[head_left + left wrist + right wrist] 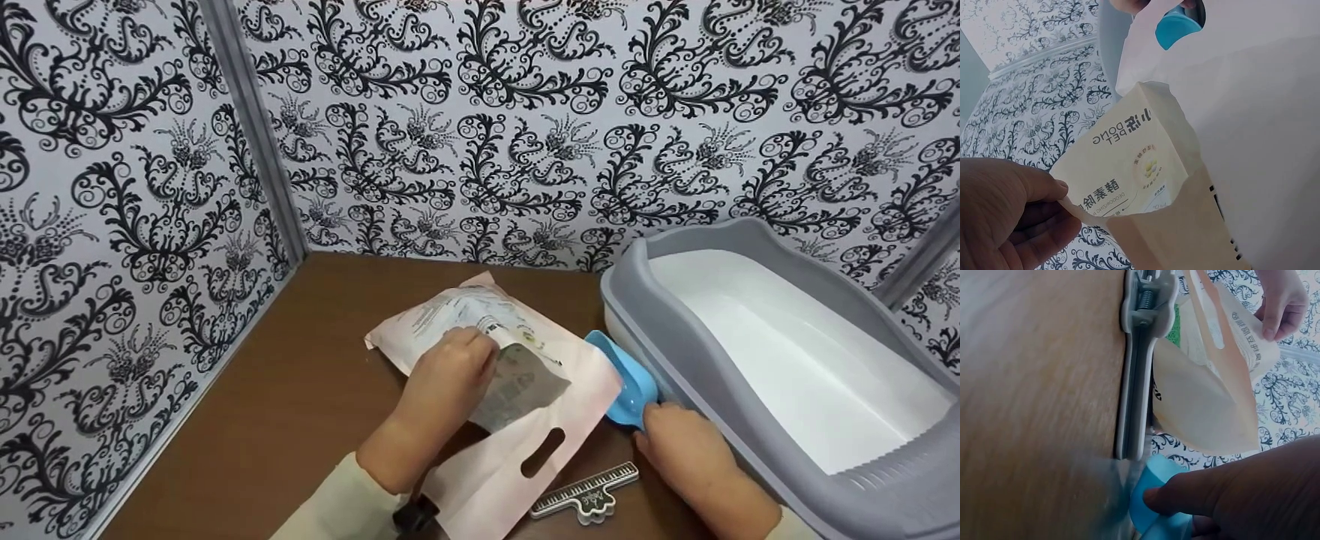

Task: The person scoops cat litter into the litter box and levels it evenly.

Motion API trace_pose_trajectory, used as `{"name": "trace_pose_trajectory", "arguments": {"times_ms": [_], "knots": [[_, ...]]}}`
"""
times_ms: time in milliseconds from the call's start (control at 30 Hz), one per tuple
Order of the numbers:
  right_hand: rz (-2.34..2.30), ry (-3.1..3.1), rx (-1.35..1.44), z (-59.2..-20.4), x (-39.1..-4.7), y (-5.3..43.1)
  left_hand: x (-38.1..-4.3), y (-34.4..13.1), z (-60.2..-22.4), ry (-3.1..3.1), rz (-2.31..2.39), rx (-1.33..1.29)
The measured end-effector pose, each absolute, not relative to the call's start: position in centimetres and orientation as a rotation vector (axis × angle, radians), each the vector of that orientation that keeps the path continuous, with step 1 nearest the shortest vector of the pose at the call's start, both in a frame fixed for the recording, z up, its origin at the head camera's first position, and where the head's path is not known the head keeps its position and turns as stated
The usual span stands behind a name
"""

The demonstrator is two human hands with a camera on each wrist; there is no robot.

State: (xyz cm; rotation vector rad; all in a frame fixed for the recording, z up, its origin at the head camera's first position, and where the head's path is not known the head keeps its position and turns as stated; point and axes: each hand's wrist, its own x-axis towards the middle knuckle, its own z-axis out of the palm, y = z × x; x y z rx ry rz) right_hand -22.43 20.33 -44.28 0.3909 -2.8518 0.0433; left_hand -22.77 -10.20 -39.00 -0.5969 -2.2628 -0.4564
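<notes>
A pale pink printed bag [589, 375] lies on the table with its mouth spread toward me and an oval handle slot in its near flap. My left hand [454, 367] pinches the mouth's upper edge between thumb and fingers; the left wrist view shows the lettered inner side of the bag [1123, 152]. To the bag's right, my right hand [690, 446] grips the handle of a light blue scoop [634, 379]. Part of the scoop is hidden behind the bag's flap. In the right wrist view the thumb presses on the blue handle [1148, 500]. The bag's contents are hard to make out.
A large grey-rimmed litter box [667, 322] with a white inside stands at the right, close beside the scoop and right hand. A long sealing clip [589, 491] lies near the bag's flap. Patterned wall panels [450, 135] border the brown table [247, 397].
</notes>
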Motion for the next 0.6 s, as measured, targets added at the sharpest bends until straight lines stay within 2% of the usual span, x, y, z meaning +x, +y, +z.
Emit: {"name": "trace_pose_trajectory", "arguments": {"times_ms": [600], "knots": [[0.074,-2.692,0.386,-45.11,-22.66,20.22,-22.85,-10.17,-39.19,-2.259,-0.473,-0.611]]}}
